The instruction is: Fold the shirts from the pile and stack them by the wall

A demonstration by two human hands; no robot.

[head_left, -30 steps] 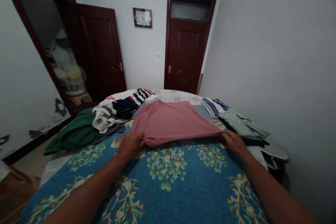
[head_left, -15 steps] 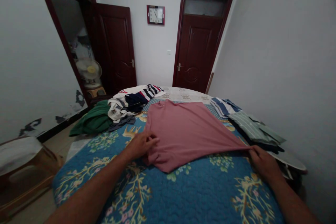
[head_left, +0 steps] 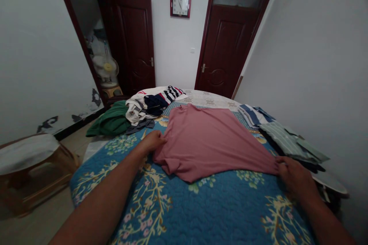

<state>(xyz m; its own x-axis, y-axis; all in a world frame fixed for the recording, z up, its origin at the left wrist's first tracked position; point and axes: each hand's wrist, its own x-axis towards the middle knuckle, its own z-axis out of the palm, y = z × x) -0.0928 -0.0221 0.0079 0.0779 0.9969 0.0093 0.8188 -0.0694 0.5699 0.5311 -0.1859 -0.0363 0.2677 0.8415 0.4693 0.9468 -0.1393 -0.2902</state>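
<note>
A pink shirt [head_left: 209, 138] lies spread on the blue flowered bed cover [head_left: 224, 206], its fabric drawn out to a point at the right. My left hand [head_left: 153, 140] is closed on the shirt's left edge. At the opposite side, my right hand [head_left: 293, 172] grips the stretched right corner, bunching the cloth into small folds. Near the lower left the shirt is rumpled, with a small fold of fabric turned over. Parts of the fingers of both hands are hidden.
Loose clothes, among them a green garment [head_left: 110, 120] and a striped one [head_left: 172, 93], are heaped at the back left. Folded shirts [head_left: 287, 139] line the right edge. A wooden stool [head_left: 31, 160] stands left of the bed; a fan [head_left: 106, 67] is beyond the doorway.
My left hand has moved up along the shirt's left edge and now pinches it. My right hand still holds the right corner. The view has shifted slightly.
</note>
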